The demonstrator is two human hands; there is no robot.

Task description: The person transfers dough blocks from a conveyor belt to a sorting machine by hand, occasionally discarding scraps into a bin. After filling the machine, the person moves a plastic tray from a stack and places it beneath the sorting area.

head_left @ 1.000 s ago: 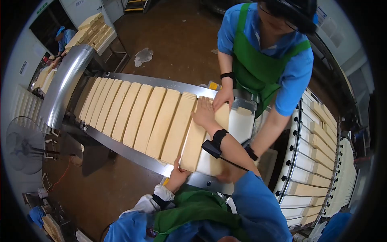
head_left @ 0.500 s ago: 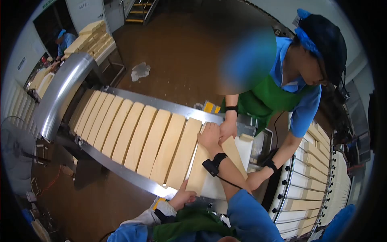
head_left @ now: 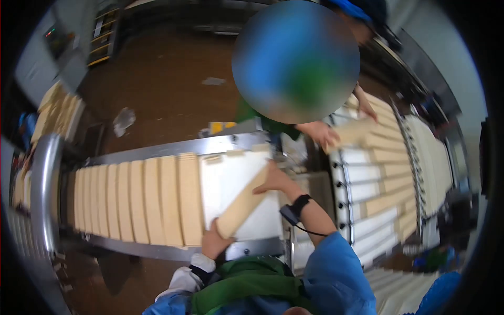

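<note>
A long cream-coloured slab (head_left: 244,203) lies diagonally over the white surface (head_left: 223,176) at the right end of the line. My left hand (head_left: 216,241) grips its near end, at the lower left. At the far end, my right hand (head_left: 272,179) is closed around the slab, thumb along one side. Just left of my hands, a row of similar slabs (head_left: 144,202) lies side by side on the conveyor.
Across from me, a co-worker's hands (head_left: 321,134) hold another slab (head_left: 353,132) over a slotted rack (head_left: 344,197) with slabs in its slots. A metal rail (head_left: 181,147) edges the conveyor, and a curved steel hood (head_left: 44,194) covers its left end. Small offcuts (head_left: 235,153) lie near the rail.
My view has turned right. My hands and the slab have come away from the row, the slab now slanting the other way. The co-worker's slab has moved from beside mine to the rack.
</note>
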